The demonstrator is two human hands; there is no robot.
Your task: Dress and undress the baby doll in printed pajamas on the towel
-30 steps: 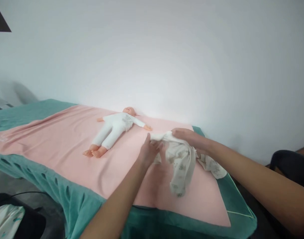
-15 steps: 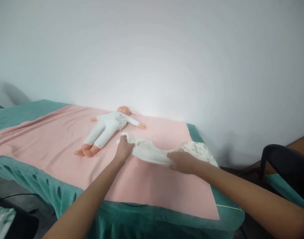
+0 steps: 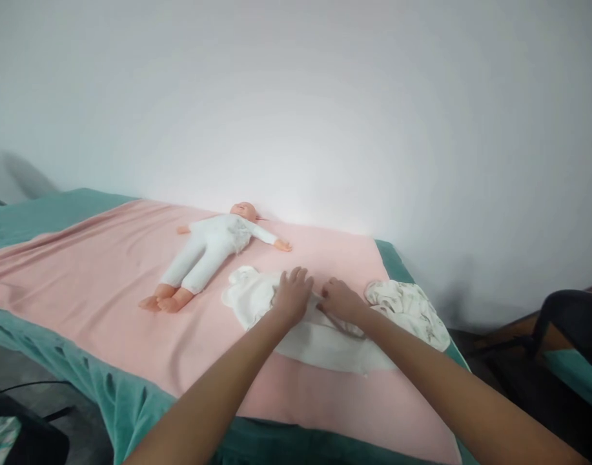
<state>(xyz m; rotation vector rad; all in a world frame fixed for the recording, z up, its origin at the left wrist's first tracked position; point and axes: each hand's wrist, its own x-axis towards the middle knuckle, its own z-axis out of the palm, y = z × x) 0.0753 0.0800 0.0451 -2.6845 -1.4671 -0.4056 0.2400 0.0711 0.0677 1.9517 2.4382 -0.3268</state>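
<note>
A white baby garment [image 3: 252, 298] lies spread on the pink sheet [image 3: 131, 258], directly under both hands. My left hand [image 3: 293, 298] rests on the garment with its fingers stretched apart. Close beside it, my right hand [image 3: 343, 302] has curled fingers that pinch the garment's upper edge, though the fingertips are partly hidden. To the left, a baby doll [image 3: 211, 239] in a white outfit lies on its back, arms out, feet toward me. A crumpled white patterned cloth [image 3: 407, 310] sits right of my right hand.
The pink sheet covers part of a teal-draped bed [image 3: 68, 210] set against a pale wall [image 3: 296, 116]. A black chair [image 3: 574, 323] stands at the right. At lower left is a dark container [image 3: 39, 439] with white and green material in it.
The white garment was held up stretched between both hands; now it lies flat on the sheet. My hands have come closer together, and the left has let its corner go.
</note>
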